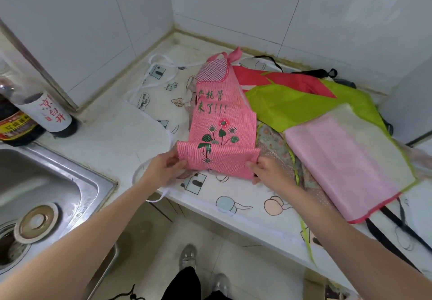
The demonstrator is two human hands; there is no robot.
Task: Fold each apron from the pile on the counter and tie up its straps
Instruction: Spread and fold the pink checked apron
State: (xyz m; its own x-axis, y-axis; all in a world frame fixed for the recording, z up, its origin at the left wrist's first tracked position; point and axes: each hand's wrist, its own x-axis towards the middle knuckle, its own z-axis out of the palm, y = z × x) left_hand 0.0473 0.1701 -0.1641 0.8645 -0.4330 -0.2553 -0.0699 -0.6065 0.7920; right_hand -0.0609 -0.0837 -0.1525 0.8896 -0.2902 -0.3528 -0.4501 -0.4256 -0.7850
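Note:
A small pink striped apron (222,121) with green lettering and an embroidered flower lies lengthwise on the counter, its bottom part folded up. My left hand (167,165) pinches the fold's left corner and my right hand (266,171) pinches its right corner. Under it spreads a white cartoon-print apron (154,93) with white straps. To the right lies a pile: a green and red apron (294,103), a pale pink apron (346,168) with black straps, and a floral one (273,143) beneath.
A steel sink (46,189) with a drain plug sits at the left. Two dark bottles (30,114) stand behind it near the tiled wall. The counter's front edge (233,217) runs below my hands; floor and shoes show beneath.

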